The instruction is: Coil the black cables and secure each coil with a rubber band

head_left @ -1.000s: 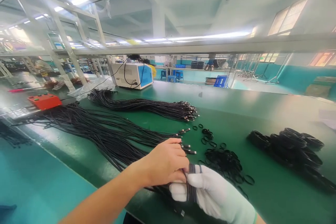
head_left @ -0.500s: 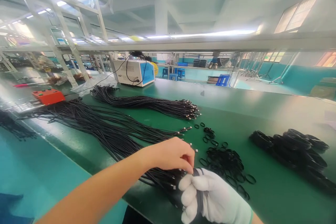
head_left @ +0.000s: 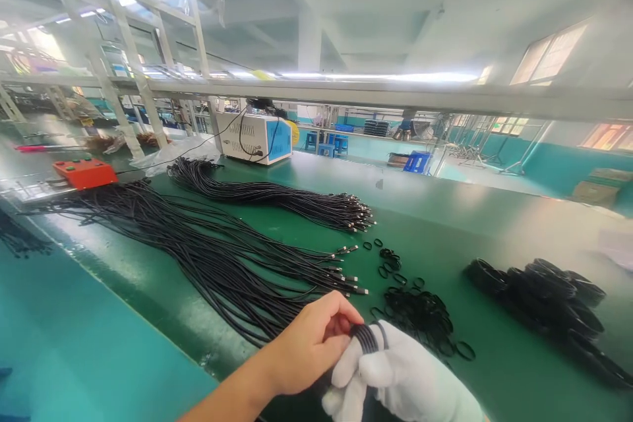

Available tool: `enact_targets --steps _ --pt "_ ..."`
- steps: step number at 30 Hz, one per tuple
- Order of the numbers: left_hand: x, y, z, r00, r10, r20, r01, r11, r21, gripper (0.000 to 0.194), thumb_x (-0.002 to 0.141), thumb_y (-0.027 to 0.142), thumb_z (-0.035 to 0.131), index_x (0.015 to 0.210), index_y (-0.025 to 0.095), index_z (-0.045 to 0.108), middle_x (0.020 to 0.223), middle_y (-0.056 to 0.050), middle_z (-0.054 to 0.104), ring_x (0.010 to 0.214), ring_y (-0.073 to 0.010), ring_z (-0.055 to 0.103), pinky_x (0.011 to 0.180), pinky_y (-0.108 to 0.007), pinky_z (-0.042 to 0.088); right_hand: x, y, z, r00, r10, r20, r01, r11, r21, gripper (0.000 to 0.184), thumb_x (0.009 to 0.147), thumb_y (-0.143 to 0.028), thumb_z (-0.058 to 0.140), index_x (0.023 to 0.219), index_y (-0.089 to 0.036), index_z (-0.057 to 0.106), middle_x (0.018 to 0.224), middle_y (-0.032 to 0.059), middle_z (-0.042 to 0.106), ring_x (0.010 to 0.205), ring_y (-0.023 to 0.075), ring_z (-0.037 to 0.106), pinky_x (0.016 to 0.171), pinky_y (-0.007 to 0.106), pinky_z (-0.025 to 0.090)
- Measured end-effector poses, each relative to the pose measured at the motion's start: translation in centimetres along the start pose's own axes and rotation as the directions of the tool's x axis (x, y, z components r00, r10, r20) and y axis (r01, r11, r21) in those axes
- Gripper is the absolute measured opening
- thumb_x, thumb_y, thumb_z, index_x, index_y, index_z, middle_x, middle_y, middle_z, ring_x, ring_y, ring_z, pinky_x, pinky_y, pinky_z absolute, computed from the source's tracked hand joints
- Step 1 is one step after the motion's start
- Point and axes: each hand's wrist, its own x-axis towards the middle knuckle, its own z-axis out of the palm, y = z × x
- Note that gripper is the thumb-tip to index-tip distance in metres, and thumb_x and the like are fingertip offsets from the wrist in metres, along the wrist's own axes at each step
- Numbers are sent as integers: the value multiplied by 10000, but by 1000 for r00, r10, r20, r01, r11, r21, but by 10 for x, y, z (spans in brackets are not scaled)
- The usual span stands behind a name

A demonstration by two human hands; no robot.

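Observation:
My right hand [head_left: 390, 369], in a white glove, is closed around a coiled black cable [head_left: 364, 337], whose loops show side by side above the gloved fingers. A thin black band [head_left: 382, 335] lies over the glove just right of the loops. My bare left hand [head_left: 316, 343] meets the coil from the left, its fingers curled in and its fingertips at the loops. Part of the coil is hidden behind both hands. Beyond my left hand, loose black cables [head_left: 212, 257] with metal plug ends lie across the green table [head_left: 459, 211].
A second bundle of black cables [head_left: 277, 194] lies farther back. Small black rings [head_left: 420, 313] are heaped right of the hands, with coiled cables [head_left: 544, 297] piled beyond. An orange-red control box [head_left: 85, 173] and a white-and-blue machine [head_left: 254, 138] stand at the left and back.
My left hand has dropped from above the coil to its left side, with its fingers curled in at the loops. The right hand keeps its hold. The view has shifted slightly.

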Motion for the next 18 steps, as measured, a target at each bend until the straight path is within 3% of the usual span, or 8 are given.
enact_targets --steps 4,8,10,12,14,16,18 --pt "-2 -8 6 997 60 -47 -61 998 -17 111 753 124 537 854 165 516 792 13 523 653 -83 456 592 -192 400 -5 -16 6 995 103 15 -95 960 -262 298 753 -331 603 795 -50 695 683 103 673 693 215 629 737 360 481" --pt "-8 -16 19 959 204 -195 -189 978 94 141 722 53 542 797 173 547 816 -4 551 665 -94 505 574 -192 409 -16 -37 11 969 246 20 -207 857 -473 295 854 -374 555 981 -115 615 953 69 630 851 190 599 776 357 491" --pt "-10 -20 27 896 353 -270 -310 932 189 195 726 22 517 817 182 580 803 -11 572 697 -107 538 606 -199 428 -21 -44 14 962 271 27 -224 843 -490 292 884 -348 523 1079 -133 555 1070 70 574 920 198 577 791 383 495" --pt "-11 -24 34 799 508 -321 -429 857 287 242 742 8 487 857 190 597 792 -24 599 730 -122 570 640 -210 450 -25 -47 17 955 293 38 -235 832 -502 299 888 -332 519 1116 -139 534 1109 75 550 945 207 566 799 392 494" --pt "-10 -22 38 724 594 -352 -483 800 356 257 765 9 467 885 196 597 789 -34 620 737 -127 591 649 -209 468 -26 -49 19 948 311 58 -240 825 -511 300 887 -326 521 1123 -140 530 1115 77 547 948 208 564 799 392 494" --pt "-9 -15 38 719 606 -342 -480 787 387 260 781 16 450 897 199 594 780 -37 629 728 -125 601 646 -199 479 -27 -51 23 944 320 81 -235 823 -517 298 888 -324 521 1122 -140 529 1108 78 549 939 203 567 793 389 497" --pt "-9 -4 36 773 589 -235 -477 784 397 292 784 31 443 969 198 594 807 -48 641 744 -133 611 664 -199 492 -29 -55 28 945 314 91 -223 822 -524 292 889 -321 520 1118 -140 530 1097 78 554 925 194 572 784 382 500"
